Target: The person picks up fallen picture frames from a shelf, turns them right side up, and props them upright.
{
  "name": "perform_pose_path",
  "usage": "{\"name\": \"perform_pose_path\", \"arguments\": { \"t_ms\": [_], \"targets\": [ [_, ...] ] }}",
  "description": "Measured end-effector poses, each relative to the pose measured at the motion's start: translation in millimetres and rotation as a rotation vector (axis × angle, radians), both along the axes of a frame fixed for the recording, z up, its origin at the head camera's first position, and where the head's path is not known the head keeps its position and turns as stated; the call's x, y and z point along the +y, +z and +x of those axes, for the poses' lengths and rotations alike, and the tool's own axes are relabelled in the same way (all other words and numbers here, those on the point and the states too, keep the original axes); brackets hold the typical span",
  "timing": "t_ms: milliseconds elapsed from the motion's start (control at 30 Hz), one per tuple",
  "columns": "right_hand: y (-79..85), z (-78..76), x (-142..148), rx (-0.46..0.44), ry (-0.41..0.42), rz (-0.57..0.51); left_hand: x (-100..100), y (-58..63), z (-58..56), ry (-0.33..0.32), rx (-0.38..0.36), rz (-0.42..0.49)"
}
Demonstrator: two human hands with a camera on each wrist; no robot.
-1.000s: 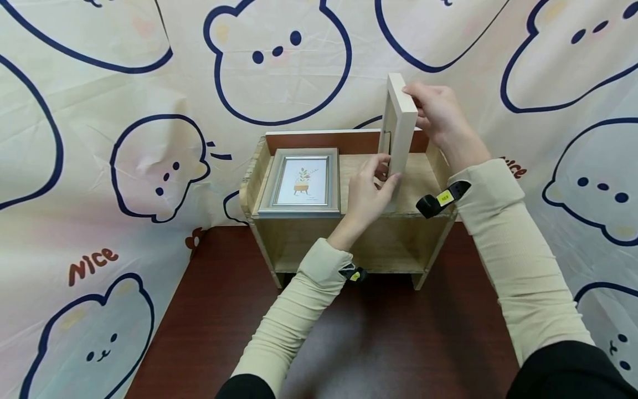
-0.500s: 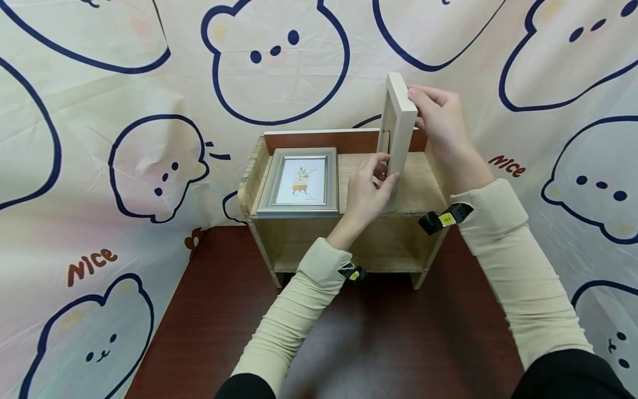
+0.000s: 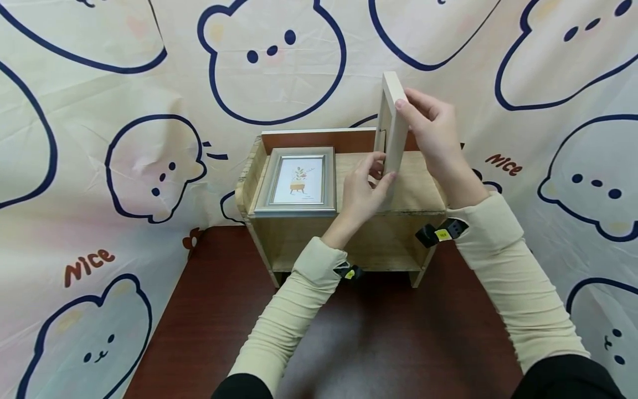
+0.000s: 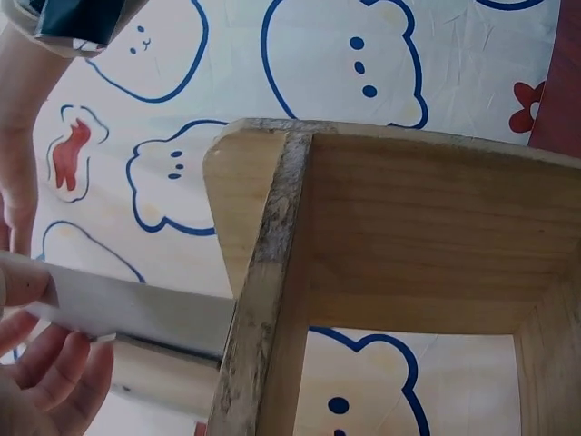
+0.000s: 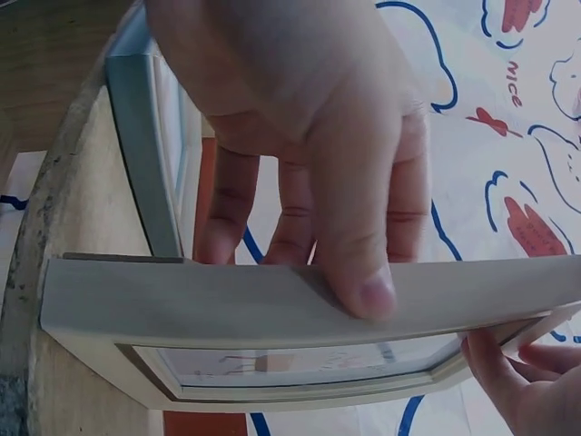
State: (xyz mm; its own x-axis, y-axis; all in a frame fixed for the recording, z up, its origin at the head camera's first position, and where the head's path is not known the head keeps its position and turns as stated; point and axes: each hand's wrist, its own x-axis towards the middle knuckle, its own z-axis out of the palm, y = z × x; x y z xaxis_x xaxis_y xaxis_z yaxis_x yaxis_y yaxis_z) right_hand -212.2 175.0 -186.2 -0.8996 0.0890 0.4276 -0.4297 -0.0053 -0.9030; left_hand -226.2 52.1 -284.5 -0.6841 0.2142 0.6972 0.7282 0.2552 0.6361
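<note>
In the head view a white picture frame (image 3: 396,127) stands upright, nearly edge-on, over the right half of the wooden shelf's top board (image 3: 416,183). My left hand (image 3: 363,185) pinches its lower near edge between thumb and fingers. Higher up, my right hand (image 3: 433,124) grips the same frame, thumb on its near edge. The right wrist view shows that thumb (image 5: 368,286) lying along the white edge, other fingers reaching behind it, and a picture behind the pane. A silver-grey picture frame (image 3: 326,183) with a potted-plant picture lies on the board's left half, beside my left hand.
The small wooden shelf (image 3: 259,233) has raised sides, a back rail (image 3: 299,141) and an open lower compartment. It stands on a dark red-brown table (image 3: 199,321), against a cloth (image 3: 164,88) printed with cartoon bears.
My right hand loosened at the white frame's top corner, then took a lower grip with its thumb on the near edge. My left hand keeps its hold; the silver-grey frame stays put.
</note>
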Motion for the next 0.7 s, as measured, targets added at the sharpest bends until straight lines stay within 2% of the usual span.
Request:
{"name": "perform_pose_path", "arguments": {
  "t_ms": [167, 233, 267, 400, 467, 700],
  "targets": [
    [-2.6, -1.4, -0.3, 0.012, -0.03, 0.026, -8.0, -3.6, -3.4, -0.139, -0.111, 0.061],
    [-2.6, -1.3, 0.2, 0.012, -0.036, 0.026, -11.2, 2.5, 2.7, -0.162, -0.145, 0.067],
    [-2.4, -1.1, 0.3, 0.013, -0.039, 0.024, -12.0, 2.5, 1.8, -0.164, -0.148, 0.065],
    [-2.1, -0.6, 0.0, 0.012, -0.04, 0.005, -13.1, 3.2, -2.7, -0.133, -0.126, 0.037],
    [-2.5, -0.9, -0.4, 0.014, -0.043, -0.004, -11.7, -4.0, -12.7, -0.113, -0.117, 0.031],
    [-4.0, -1.5, -1.9, 0.026, -0.054, -0.022, -10.9, -4.5, -16.7, -0.026, -0.129, 0.005]
  ]
}}
